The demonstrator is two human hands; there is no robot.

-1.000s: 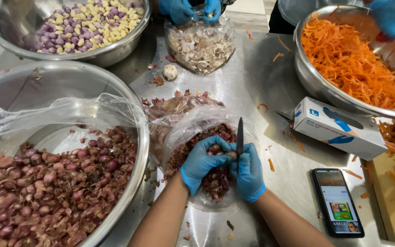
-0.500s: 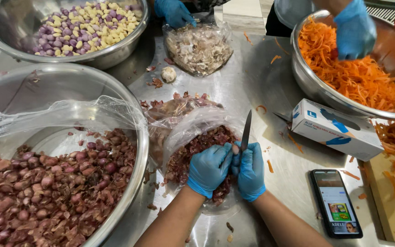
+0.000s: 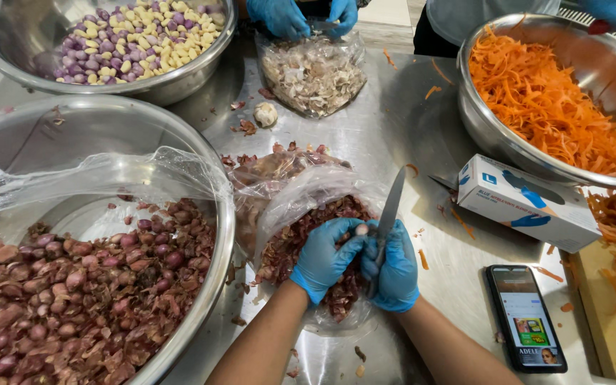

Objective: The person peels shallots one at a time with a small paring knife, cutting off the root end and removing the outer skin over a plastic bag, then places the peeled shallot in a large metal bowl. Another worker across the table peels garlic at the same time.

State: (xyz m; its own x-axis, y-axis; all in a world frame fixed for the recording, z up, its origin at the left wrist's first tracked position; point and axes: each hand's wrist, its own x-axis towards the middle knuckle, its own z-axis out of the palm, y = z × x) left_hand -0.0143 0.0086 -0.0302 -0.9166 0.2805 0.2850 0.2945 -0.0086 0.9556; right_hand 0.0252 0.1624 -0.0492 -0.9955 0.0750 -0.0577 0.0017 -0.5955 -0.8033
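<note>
My left hand (image 3: 326, 255) wears a blue glove and grips a small shallot (image 3: 361, 229) over a clear plastic bag of reddish shallot skins (image 3: 301, 235). My right hand (image 3: 396, 267), also gloved in blue, grips a knife (image 3: 391, 208) whose blade points up and away. The blade's base meets the shallot between both hands. To the left stands a big steel bowl of unpeeled shallots (image 3: 87, 285) lined with clear plastic.
A steel bowl of peeled shallots and garlic (image 3: 119, 43) sits far left. Another person's gloved hands (image 3: 301, 16) work over a bag of garlic skins (image 3: 314, 71). A bowl of shredded carrot (image 3: 557, 100), a glove box (image 3: 525, 203) and a phone (image 3: 527, 326) lie right.
My hands have shifted slightly toward me over the bag, and the knife blade has tilted a little. A gloved hand that reached into the carrot bowl has withdrawn to the far right corner.
</note>
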